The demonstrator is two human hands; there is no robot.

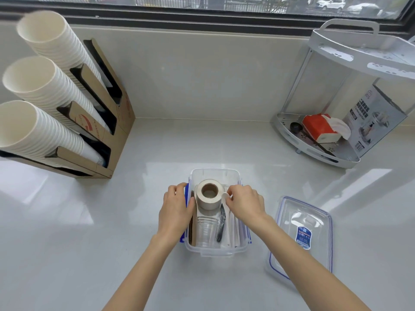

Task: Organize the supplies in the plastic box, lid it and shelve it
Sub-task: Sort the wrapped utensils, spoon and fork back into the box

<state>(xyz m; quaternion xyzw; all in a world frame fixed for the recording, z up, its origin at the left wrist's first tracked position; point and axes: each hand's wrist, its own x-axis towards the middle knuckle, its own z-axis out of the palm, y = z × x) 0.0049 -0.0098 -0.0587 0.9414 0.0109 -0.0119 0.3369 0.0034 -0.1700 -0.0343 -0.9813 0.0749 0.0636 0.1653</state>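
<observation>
Mostly packed: tape roll (208,194), clear cups (205,230), black knife (220,223) and paper packets already inside the plastic box (215,251). Still unlidded, unshelved; lid (301,239) flat just right of box. Left hand (176,209) bracing box's left wall, fingers curled. Right hand (243,202) pinching a small white piece (224,195) over box's right side.

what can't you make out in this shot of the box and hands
Head view only:
- White piece pinched by the right hand: mostly covered by fingers, so its kind is unclear.
- Left wall of the box: hidden behind the left hand.
- Label on the lid: print too small to read.
- Rack at right: cut off by the frame edge.
</observation>
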